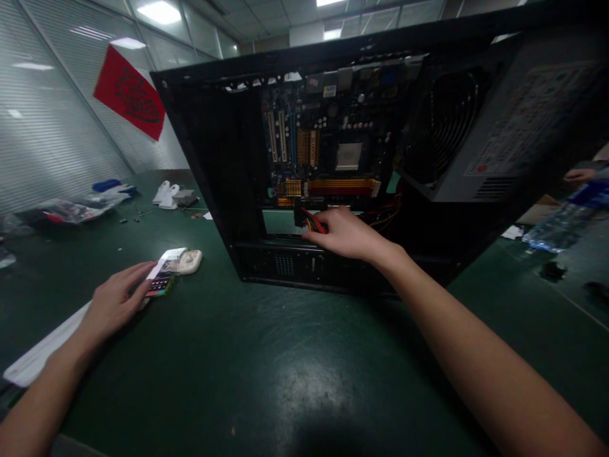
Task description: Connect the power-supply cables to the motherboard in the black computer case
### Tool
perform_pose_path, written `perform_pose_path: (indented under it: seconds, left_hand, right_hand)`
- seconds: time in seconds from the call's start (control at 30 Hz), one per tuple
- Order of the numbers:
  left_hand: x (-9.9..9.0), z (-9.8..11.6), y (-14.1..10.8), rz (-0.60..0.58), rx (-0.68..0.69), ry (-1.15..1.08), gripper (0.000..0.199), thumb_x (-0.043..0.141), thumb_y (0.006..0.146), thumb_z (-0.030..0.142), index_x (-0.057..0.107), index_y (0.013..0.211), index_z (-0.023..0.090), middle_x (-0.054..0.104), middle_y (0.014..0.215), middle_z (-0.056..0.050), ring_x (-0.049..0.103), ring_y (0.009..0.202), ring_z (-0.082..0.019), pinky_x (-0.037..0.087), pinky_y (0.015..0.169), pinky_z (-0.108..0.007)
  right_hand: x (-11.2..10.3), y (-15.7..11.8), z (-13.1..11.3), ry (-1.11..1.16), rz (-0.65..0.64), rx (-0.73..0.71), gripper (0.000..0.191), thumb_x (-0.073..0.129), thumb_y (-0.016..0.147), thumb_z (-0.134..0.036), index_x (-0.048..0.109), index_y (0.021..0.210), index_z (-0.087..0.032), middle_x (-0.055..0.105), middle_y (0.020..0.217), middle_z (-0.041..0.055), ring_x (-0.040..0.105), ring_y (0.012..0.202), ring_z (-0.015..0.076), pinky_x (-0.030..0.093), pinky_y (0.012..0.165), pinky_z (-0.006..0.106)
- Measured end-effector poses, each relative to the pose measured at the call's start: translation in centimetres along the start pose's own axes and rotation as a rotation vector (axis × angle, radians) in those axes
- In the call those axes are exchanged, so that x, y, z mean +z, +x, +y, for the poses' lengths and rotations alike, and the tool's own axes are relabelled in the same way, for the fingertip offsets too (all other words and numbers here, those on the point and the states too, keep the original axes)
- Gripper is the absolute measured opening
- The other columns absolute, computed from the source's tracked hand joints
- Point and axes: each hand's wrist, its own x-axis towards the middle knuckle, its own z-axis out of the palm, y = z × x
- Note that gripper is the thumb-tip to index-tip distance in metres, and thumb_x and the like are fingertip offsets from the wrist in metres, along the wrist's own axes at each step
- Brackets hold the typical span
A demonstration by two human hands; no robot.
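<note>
While the right hand (345,231) pinched a cable (314,222) inside the computer case (259,261), the left hand (114,301), loosely spread, touched a phone (162,284). Green tabletop (214,355) stretched between them, past the case's lower edge (285,285).

I see the one camera riding on the person's head, close in front of the case (238,158), facing its open side and tilted downward, wide enough to catch table (285,355) before it and ceiling (259,22) above.

computer case (209,146): matt metal | cable connector (299,214): plastic | tabletop (266,355): smooth, glossy | bottle (556,222): glossy plastic
</note>
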Motion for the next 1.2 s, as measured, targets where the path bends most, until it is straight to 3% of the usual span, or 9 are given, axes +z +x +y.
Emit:
perform_pose_path:
  seconds: [0.1, 0.23, 0.33, 0.53, 0.7, 0.83, 0.97, 1.07, 1.2]
  left_hand:
    - [0.1, -0.2, -0.1, 0.032, -0.047, -0.052, 0.067, 0.032, 0.098, 0.05, 0.055, 0.146, 0.011, 0.064, 0.143, -0.017, 0.062, 0.124, -0.035, 0.048, 0.106, -0.049]
    - [0.4, 0.3, 0.0, 0.008, -0.033, 0.075, 0.062, 0.025, 0.098, 0.037, 0.054, 0.145, 0.01, 0.069, 0.137, -0.018, 0.06, 0.13, -0.034, 0.025, 0.123, -0.059]
    - [0.2, 1.1, 0.1, -0.045, -0.034, 0.126, 0.064, 0.026, 0.097, 0.034, 0.049, 0.15, 0.008, 0.059, 0.15, -0.021, 0.053, 0.139, -0.036, 0.016, 0.124, -0.064]
    - [-0.7, 1.5, -0.3, 0.002, -0.175, -0.114, 0.071, 0.034, 0.092, 0.038, 0.04, 0.156, 0.005, 0.052, 0.157, -0.02, 0.055, 0.137, -0.038, 0.044, 0.113, -0.051]
    - [-1.2, 1.7, -0.5, 0.02, -0.262, -0.162, 0.07, 0.04, 0.089, 0.037, 0.042, 0.156, 0.014, 0.064, 0.146, -0.014, 0.067, 0.113, -0.036, 0.052, 0.1, -0.05]
    - [-1.2, 2.0, -0.4, -0.028, -0.236, -0.125, 0.068, 0.036, 0.091, 0.036, 0.044, 0.154, 0.011, 0.066, 0.14, -0.016, 0.069, 0.094, -0.03, 0.053, 0.09, -0.044]
    - [-1.0, 1.9, -0.4, -0.037, -0.228, -0.103, 0.067, 0.035, 0.093, 0.038, 0.045, 0.153, 0.012, 0.066, 0.141, -0.016, 0.068, 0.089, -0.028, 0.053, 0.087, -0.043]
    - [-0.9, 1.9, -0.5, -0.056, -0.23, -0.082, 0.065, 0.032, 0.097, 0.043, 0.047, 0.152, 0.013, 0.066, 0.139, -0.016, 0.069, 0.094, -0.03, 0.054, 0.09, -0.044]
    - [-0.8, 1.8, 1.0, -0.067, -0.098, 0.019, 0.068, 0.028, 0.098, 0.047, 0.054, 0.145, 0.004, 0.059, 0.144, -0.022, 0.06, 0.124, -0.035, 0.05, 0.104, -0.047]
  right_hand:
    - [-0.1, 0.0, 0.0, 0.0, -0.006, 0.003, 0.033, 0.066, 0.093, -0.037, 0.056, 0.067, -0.018, 0.053, 0.062, 0.0002, 0.044, 0.059, 0.0136, 0.026, 0.062, 0.03]
    - [-0.1, 0.1, 0.0, 0.0, -0.009, 0.002, 0.033, 0.066, 0.093, -0.036, 0.055, 0.067, -0.019, 0.051, 0.062, -0.0005, 0.042, 0.058, 0.0131, 0.026, 0.062, 0.03]
    - [0.0, 0.1, 0.1, 0.005, -0.006, -0.008, 0.032, 0.066, 0.093, -0.036, 0.057, 0.068, -0.019, 0.052, 0.062, -0.0002, 0.043, 0.059, 0.0136, 0.027, 0.062, 0.03]
    - [0.1, 0.1, 0.1, 0.015, -0.009, -0.006, 0.031, 0.066, 0.093, -0.036, 0.059, 0.069, -0.018, 0.053, 0.062, 0.0002, 0.043, 0.059, 0.0139, 0.026, 0.062, 0.03]
    - [0.0, 0.1, 0.0, 0.011, -0.011, 0.006, 0.03, 0.066, 0.093, -0.036, 0.059, 0.069, -0.018, 0.053, 0.062, -0.0006, 0.044, 0.06, 0.0139, 0.027, 0.064, 0.03]
    - [0.0, 0.1, 0.1, 0.011, -0.009, 0.004, 0.031, 0.067, 0.093, -0.035, 0.059, 0.068, -0.018, 0.052, 0.062, -0.0006, 0.043, 0.06, 0.0136, 0.026, 0.063, 0.031]
    - [0.0, 0.1, 0.1, 0.014, -0.011, 0.004, 0.03, 0.067, 0.093, -0.034, 0.058, 0.068, -0.018, 0.052, 0.062, -0.0003, 0.043, 0.06, 0.0136, 0.025, 0.063, 0.031]
    - [0.0, 0.1, 0.1, 0.02, -0.008, -0.001, 0.03, 0.067, 0.092, -0.034, 0.058, 0.069, -0.018, 0.053, 0.063, 0.0, 0.044, 0.06, 0.0137, 0.026, 0.063, 0.03]
    - [-0.1, 0.1, 0.0, 0.007, -0.012, 0.004, 0.031, 0.067, 0.093, -0.034, 0.058, 0.068, -0.018, 0.053, 0.063, 0.0001, 0.044, 0.06, 0.0136, 0.027, 0.063, 0.03]
